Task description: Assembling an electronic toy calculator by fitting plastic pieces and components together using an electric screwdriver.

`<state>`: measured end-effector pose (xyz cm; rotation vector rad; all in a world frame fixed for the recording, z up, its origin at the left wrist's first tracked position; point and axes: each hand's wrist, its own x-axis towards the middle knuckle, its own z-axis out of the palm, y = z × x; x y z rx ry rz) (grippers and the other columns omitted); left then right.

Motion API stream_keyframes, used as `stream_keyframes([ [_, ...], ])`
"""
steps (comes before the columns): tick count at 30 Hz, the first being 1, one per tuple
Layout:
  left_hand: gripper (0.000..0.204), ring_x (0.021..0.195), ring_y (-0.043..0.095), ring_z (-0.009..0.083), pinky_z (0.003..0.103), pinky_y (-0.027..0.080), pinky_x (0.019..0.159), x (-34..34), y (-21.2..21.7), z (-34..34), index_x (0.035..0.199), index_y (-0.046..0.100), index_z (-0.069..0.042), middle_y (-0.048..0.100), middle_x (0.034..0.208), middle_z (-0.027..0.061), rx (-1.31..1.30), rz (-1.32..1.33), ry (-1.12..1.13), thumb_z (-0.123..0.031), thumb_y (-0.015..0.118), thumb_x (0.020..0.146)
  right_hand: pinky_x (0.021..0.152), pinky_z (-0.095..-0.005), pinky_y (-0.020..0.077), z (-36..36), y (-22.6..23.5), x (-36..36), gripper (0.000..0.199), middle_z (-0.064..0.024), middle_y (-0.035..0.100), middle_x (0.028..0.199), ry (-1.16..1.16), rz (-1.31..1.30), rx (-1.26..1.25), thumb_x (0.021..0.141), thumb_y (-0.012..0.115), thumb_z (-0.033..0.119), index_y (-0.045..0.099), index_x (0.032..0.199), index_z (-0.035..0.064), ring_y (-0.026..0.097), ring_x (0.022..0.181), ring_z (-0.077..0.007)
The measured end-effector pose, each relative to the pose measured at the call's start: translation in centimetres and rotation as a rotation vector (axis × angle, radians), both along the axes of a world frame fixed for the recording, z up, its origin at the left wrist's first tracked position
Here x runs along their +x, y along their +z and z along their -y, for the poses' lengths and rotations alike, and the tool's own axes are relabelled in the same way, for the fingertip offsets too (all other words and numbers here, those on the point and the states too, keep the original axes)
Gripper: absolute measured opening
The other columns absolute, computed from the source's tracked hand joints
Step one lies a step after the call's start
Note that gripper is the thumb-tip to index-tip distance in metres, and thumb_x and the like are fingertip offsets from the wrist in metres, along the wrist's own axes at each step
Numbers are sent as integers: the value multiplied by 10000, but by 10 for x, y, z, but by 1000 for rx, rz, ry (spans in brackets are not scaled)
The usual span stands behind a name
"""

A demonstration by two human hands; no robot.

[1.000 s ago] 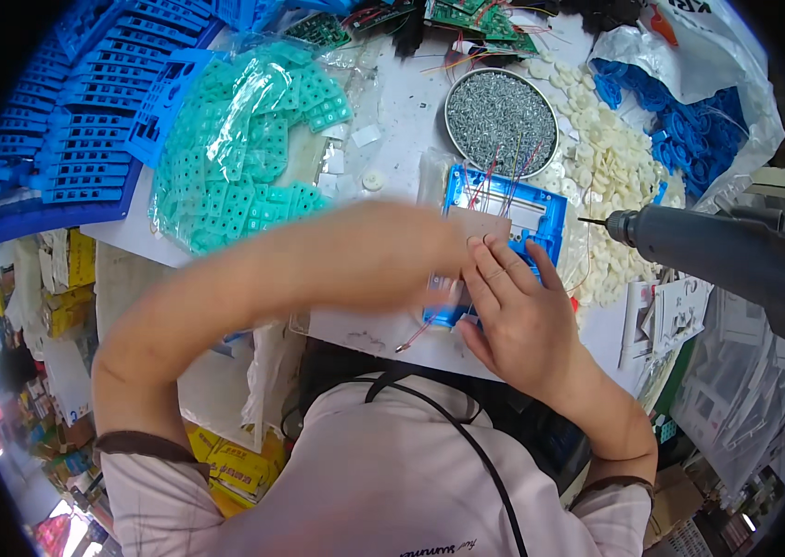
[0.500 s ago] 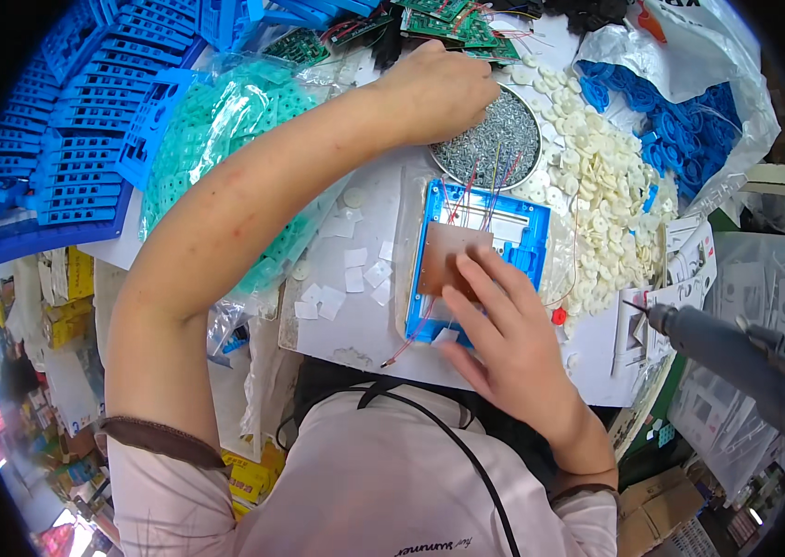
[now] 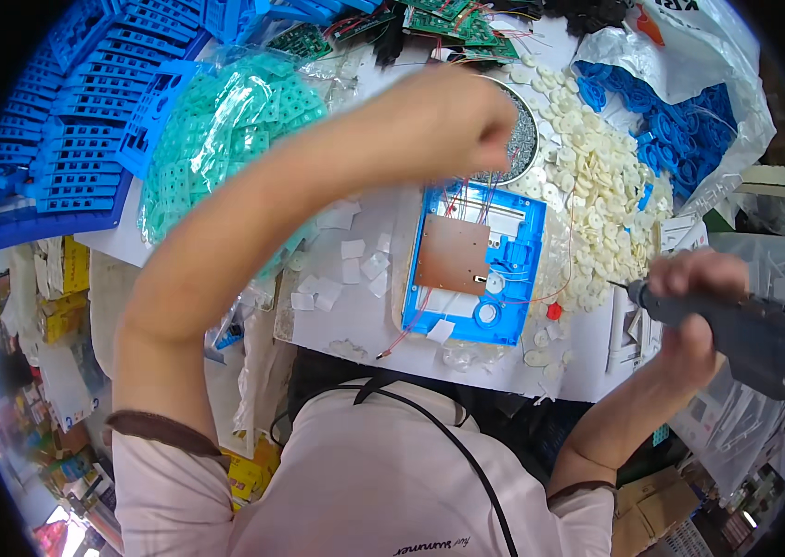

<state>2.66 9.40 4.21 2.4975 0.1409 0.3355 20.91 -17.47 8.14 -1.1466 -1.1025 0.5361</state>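
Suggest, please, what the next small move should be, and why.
Perhaps swing the driver toward the board: the right hand holds it, with its tip pointing left but off to the right of the case, where the board lies.

The blue case (image 3: pixel 531 239) looks like smooth, faintly shiny plastic; the brown board (image 3: pixel 454 255) is matt. Screws (image 3: pixel 525 141) glint like bare metal. Clear glossy film (image 3: pixel 242 82) covers green plastic pieces (image 3: pixel 184 186). The power tool (image 3: pixel 736 332) has a dull plastic body; the shirt (image 3: pixel 383 473) is matt cloth.
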Motion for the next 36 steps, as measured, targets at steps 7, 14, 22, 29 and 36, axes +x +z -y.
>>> stream_keyframes([
  [7,190,783,610,208,392,413,826,-73,-27,103,975,693,-140,661,954,1,-36,235,10,-175,792,816,607,-377,473,-34,-9,-74,461,-16,534,660,161,-377,143,901,778,270,490,1201,71,527,590,-172],
  [14,325,797,614,181,393,397,855,-79,-47,121,1081,674,-133,684,1029,1,-99,346,46,-132,814,787,584,-357,496,-33,4,-90,388,-45,596,695,438,-385,183,905,790,241,521,1116,57,576,600,-189],
  [22,328,789,617,191,394,404,844,-80,-50,118,1054,673,-127,680,990,4,-110,403,24,-121,823,762,575,-356,502,-32,-3,-91,354,-38,592,692,439,-425,186,912,777,234,522,1097,75,574,582,-179],
  [29,139,900,633,296,422,448,790,-21,-44,28,844,696,-116,645,898,46,97,314,236,-229,769,808,572,-361,487,-35,-6,-81,389,-31,585,686,292,-398,197,888,798,264,515,1106,108,549,558,-173],
  [36,118,1024,620,257,484,388,901,22,-73,2,853,713,-139,646,965,32,376,45,470,-249,746,826,597,-363,495,-34,-9,-77,438,-1,552,647,290,-362,178,862,827,311,517,1103,117,528,567,-168],
])
